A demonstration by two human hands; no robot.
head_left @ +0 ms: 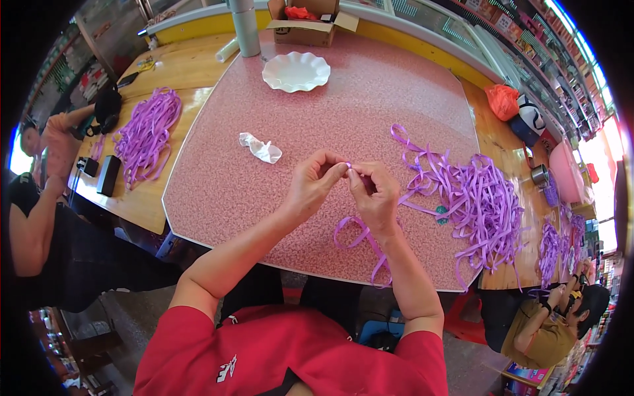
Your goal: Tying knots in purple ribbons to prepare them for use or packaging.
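Note:
Both my hands meet over the middle of the pink speckled table (224,191). My left hand (316,179) pinches a small bit of purple ribbon (349,165) between thumb and forefinger. From the other side my right hand (375,191) pinches the same bit, so the fingertips nearly touch. A loose loop of purple ribbon (343,228) lies on the table below my right hand and runs to the front edge. Most of the piece between my fingers is hidden by them. To the right spreads a large tangled heap of purple ribbons (485,204).
A crumpled white tissue (261,148) lies left of my hands. Farther back are a scalloped white dish (296,71), a grey cylinder (245,30) and an open cardboard box (307,30). Another ribbon heap (148,132) lies left. One person sits at each side.

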